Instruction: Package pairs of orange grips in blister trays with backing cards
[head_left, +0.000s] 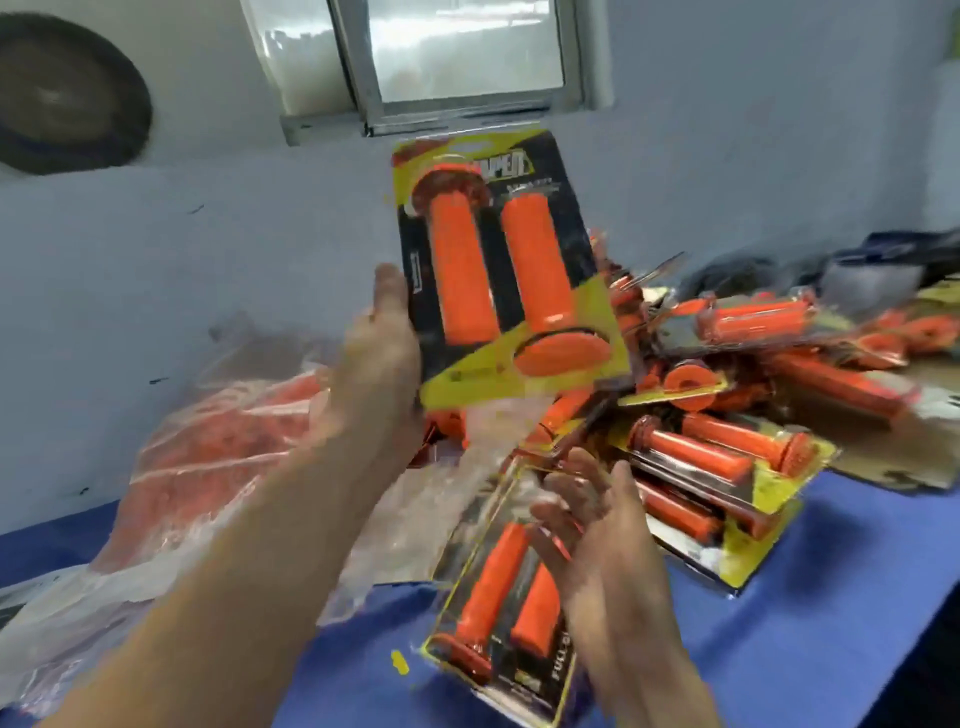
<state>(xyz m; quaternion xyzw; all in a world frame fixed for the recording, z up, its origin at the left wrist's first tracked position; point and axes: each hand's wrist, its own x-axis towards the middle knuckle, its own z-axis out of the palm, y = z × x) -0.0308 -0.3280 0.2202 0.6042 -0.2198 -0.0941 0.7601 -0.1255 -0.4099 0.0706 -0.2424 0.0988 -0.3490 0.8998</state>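
Blue cloth covers the worktable, which stands against a pale grey wall with a metal-framed window above. Left hand: raised over the table, thumb up along the left edge and palm behind, gripping one finished blister pack nearly upright, tilted slightly left. This pack shows a black-and-yellow backing card and two orange rubber grips side by side under clear plastic, one flange up and one flange down. Right hand: lower and nearer, fingers straight and spread, holding nothing; it hovers over, or lightly touches, a second finished pack lying on the cloth, which also holds two orange grips; contact cannot be judged through the blur. To the right, a loose heap of finished packs lies overlapping at various angles; at least four packs can be made out, the exact count being obscured by overlap and motion blur. To the left, one crumpled clear plastic bag holds further loose orange grips, too blurred to count. One round, dark, bristly disc hangs on the wall at upper left.
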